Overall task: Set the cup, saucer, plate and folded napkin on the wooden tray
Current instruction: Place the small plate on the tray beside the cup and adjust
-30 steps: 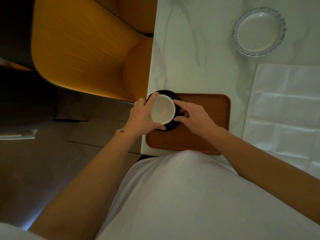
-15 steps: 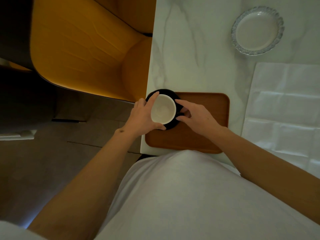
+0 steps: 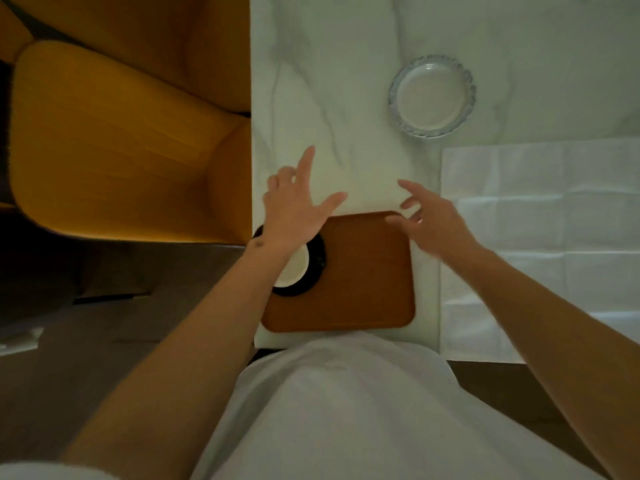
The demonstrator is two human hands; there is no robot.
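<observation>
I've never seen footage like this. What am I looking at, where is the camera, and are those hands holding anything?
There is no machine here: a person wears a wide-angle camera on the head, so you look down past a white shirt at their own two arms. The left hand and right hand both hover with fingers spread and hold nothing. Below them a wooden tray lies at the near edge of a white marble table. On the tray's left end sits a black saucer with a white cup on it, partly hidden by the left wrist. Farther back on the table is a small plate with a scalloped rim. To the right lies a large white napkin, spread out and creased. Yellow chairs stand on the left.
</observation>
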